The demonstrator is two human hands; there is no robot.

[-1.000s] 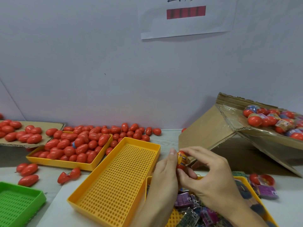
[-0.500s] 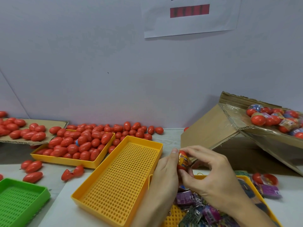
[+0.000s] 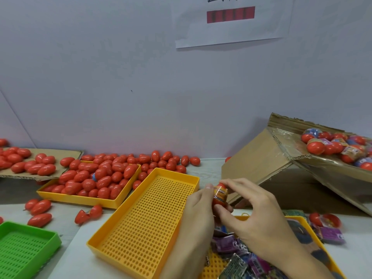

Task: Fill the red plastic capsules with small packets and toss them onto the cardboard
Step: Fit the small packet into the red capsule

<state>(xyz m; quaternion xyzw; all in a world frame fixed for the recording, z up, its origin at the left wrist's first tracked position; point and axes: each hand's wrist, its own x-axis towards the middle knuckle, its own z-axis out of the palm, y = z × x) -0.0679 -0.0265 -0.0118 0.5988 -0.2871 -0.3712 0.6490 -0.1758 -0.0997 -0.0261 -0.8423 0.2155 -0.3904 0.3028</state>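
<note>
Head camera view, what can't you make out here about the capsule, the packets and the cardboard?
- Capsule: whether it is snapped shut; the left hand and right hand cover its seam.
- Packets: the print is too small and blurred, and the right forearm covers many.
- Cardboard: the right edge of the picture cuts off its pile.
- Paper sign: the top edge crops its writing.

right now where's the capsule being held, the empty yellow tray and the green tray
capsule (image 3: 220, 195), head view, on its wrapped middle between both hands
empty yellow tray (image 3: 149, 220), head view, on its perforated floor
green tray (image 3: 22, 250), head view, on its perforated floor
</note>
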